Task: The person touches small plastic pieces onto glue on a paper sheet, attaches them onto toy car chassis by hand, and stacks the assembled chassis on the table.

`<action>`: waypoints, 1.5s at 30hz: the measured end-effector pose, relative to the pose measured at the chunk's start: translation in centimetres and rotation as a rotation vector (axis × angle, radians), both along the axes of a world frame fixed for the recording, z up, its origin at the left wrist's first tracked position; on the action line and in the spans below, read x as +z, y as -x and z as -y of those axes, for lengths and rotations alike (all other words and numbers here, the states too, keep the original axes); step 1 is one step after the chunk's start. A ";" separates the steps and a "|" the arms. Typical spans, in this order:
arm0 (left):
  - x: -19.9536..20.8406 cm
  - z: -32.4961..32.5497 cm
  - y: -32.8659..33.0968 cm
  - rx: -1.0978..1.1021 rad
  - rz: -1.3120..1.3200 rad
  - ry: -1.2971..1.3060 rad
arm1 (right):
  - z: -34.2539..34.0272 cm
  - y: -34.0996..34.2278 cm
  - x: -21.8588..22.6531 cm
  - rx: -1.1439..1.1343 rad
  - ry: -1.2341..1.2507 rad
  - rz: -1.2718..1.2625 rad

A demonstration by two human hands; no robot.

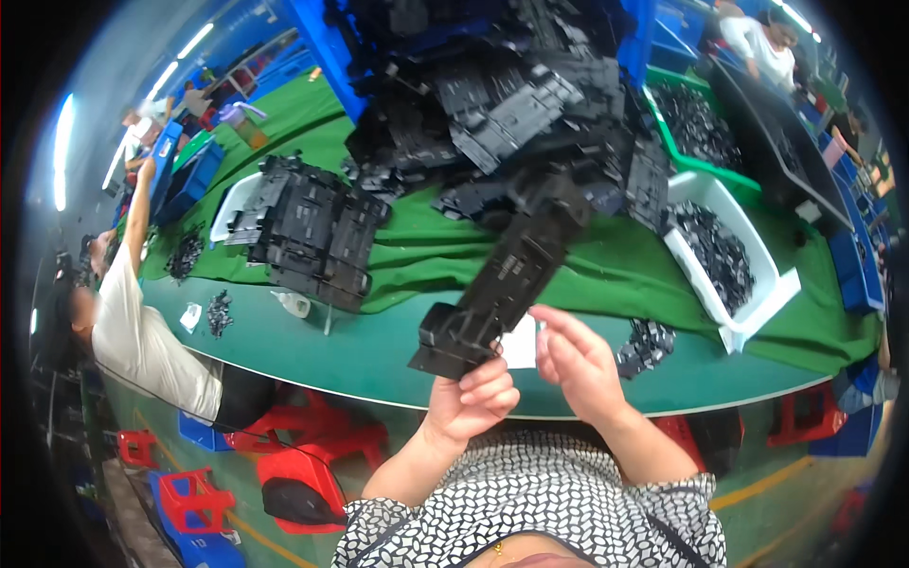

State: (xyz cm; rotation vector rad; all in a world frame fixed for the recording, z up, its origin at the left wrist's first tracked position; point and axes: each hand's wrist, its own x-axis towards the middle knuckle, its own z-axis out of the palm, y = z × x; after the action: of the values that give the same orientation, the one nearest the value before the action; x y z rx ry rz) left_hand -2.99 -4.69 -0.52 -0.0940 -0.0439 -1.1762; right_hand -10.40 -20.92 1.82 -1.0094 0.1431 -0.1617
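Observation:
My left hand (471, 402) grips the lower end of a long black plastic part (511, 270), held tilted above the table edge. The part's far end is blurred and overlaps the heap behind it. Just right of the part is my right hand (579, 364), its thumb and fingertips pinched together. Whatever lies between those fingertips is too small to make out. A white sheet (519, 343) shows between the two hands. Near my right hand, a small pile of black pieces (646, 346) lies on the green table (398, 350).
A large heap of black plastic parts (511, 114) rises ahead on green cloth. Stacked black parts (308, 227) stand left, beside a small white bottle (292, 303). Right are a white bin (757, 275) and a green bin (724, 170) of small pieces. A co-worker (156, 322) sits left.

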 end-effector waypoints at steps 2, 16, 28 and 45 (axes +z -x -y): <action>-0.4 -0.1 1.4 -0.090 0.025 0.028 | -0.5 -1.3 1.1 -0.040 -0.170 -0.004; 1.5 -1.8 2.4 0.136 0.522 -0.428 | 0.1 1.2 1.2 0.060 0.586 0.001; 1.4 -1.1 2.1 0.189 0.417 -0.328 | 3.9 4.0 1.5 -0.210 1.202 0.165; 0.4 -2.4 -0.1 0.477 0.402 -0.357 | 7.7 8.1 -1.7 -0.279 1.542 -0.190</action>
State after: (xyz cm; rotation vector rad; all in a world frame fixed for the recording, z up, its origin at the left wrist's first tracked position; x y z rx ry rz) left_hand -2.90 -2.27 -0.15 0.4485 -0.1988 -0.6957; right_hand -18.54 -28.59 0.17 -2.5460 0.3499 -0.4600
